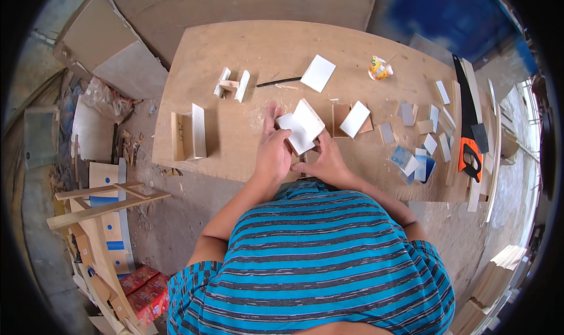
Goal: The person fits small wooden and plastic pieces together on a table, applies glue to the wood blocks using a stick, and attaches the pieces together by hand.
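White boards [301, 128] are held by fingers of both left hand [274, 153] and right hand [330, 159] at the worktop's [229, 144] near edge; uneven pressure could slide them askew.

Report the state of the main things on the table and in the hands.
White pieces: held by left hand and right hand
Cup: open, stick inside
Saw: lying down, not held
Black rod: lying flat
White panel: lying flat
H-shaped piece: parts set together, not held
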A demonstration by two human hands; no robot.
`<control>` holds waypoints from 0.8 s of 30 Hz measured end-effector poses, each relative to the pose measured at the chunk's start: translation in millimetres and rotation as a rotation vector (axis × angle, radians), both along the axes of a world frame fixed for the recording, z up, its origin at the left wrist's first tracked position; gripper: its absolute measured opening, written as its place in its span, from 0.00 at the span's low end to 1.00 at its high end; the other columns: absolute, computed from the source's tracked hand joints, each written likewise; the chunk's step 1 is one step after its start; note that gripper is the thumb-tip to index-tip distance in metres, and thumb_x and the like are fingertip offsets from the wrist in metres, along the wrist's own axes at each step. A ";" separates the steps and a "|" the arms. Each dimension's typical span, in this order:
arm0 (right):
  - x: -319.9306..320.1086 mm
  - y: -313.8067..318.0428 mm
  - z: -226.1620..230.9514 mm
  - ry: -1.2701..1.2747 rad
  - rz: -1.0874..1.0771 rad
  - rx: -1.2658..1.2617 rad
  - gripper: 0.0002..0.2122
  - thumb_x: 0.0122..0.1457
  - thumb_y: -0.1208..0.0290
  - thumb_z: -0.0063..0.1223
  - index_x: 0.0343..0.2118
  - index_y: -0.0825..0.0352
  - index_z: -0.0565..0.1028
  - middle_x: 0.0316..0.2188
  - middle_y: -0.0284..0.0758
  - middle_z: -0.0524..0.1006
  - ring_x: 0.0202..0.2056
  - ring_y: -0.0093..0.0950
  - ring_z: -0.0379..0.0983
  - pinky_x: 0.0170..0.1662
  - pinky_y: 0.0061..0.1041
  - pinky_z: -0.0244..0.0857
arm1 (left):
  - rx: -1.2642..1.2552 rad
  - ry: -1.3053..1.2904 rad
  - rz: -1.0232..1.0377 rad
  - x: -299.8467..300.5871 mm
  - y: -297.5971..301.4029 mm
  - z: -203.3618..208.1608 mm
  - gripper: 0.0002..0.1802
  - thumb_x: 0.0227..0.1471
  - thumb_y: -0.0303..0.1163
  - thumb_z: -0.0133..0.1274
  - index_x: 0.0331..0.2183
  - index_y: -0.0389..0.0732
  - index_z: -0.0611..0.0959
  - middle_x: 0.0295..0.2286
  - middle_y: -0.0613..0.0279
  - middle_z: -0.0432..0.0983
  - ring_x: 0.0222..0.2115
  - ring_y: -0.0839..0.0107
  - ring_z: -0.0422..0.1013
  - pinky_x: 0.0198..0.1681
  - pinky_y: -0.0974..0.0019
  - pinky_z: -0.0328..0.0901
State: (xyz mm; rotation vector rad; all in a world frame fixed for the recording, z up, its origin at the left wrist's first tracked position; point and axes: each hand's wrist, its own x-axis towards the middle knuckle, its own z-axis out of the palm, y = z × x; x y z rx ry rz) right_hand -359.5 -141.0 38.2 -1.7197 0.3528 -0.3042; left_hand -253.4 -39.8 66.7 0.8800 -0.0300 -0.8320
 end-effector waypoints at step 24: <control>-0.6 -41.5 36.0 -0.164 -0.014 -0.144 0.41 0.42 0.78 0.62 0.62 0.58 0.55 0.57 0.40 0.62 0.55 0.36 0.64 0.55 0.33 0.62 | 0.168 -0.258 -0.263 20.0 22.0 -17.9 0.34 0.39 0.27 0.67 0.50 0.32 0.72 0.42 0.60 0.73 0.43 0.73 0.69 0.49 0.69 0.63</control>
